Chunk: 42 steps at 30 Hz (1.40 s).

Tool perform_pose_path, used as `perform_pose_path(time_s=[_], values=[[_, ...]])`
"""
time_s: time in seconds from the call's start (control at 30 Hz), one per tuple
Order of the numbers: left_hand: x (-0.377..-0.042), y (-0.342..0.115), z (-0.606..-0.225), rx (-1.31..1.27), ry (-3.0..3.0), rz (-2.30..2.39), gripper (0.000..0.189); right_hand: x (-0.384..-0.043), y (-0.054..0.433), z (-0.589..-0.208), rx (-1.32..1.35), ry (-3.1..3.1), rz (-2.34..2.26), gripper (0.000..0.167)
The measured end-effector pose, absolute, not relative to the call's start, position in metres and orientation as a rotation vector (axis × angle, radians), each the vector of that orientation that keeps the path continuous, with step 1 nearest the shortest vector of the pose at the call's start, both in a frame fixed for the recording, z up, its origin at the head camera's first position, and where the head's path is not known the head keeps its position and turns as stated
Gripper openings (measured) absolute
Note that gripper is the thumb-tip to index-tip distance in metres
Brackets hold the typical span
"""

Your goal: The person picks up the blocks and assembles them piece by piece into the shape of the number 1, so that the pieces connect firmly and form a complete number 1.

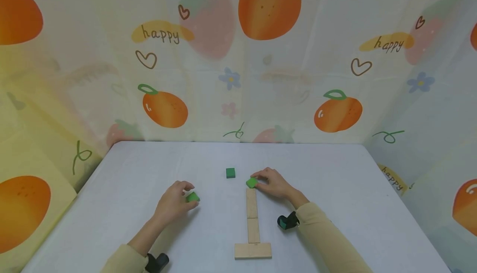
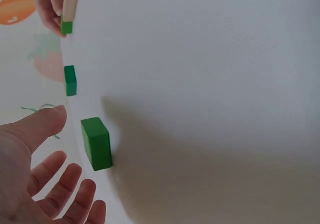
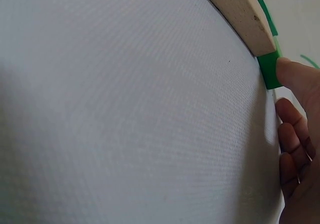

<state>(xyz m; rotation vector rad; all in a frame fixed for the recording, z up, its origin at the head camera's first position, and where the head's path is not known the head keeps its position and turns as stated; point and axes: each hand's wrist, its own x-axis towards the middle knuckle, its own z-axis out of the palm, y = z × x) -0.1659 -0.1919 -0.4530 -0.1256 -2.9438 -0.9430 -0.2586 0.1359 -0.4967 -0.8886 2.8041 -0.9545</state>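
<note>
My right hand point(image 1: 275, 183) pinches a green block point(image 1: 251, 182) at the far end of a column of wooden blocks. In the right wrist view the thumb point(image 3: 295, 77) presses against this green block point(image 3: 270, 70), which meets the wooden block point(image 3: 245, 22). My left hand point(image 1: 175, 200) is spread around another green block point(image 1: 193, 197). The left wrist view shows a gap between the thumb point(image 2: 47, 124) and that block point(image 2: 97, 144). A third green block point(image 1: 230, 173) lies on the table between the hands, farther back.
Two narrow wooden blocks stand end to end in line, the farther one point(image 1: 251, 203) and the nearer one point(image 1: 253, 230). A wooden block point(image 1: 253, 251) lies crosswise at their near end. All rest on a white table point(image 1: 328, 169), backed by a fruit-printed curtain point(image 1: 208, 111).
</note>
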Motion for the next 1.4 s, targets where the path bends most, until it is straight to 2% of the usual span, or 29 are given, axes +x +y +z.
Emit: perform_pose_path(time_s=[1.4], values=[[-0.173, -0.196, -0.469, -0.015, -2.963, -0.937, 0.033, -0.256, 0.133, -0.497, -0.864, 2.825, -0.953, 0.029]])
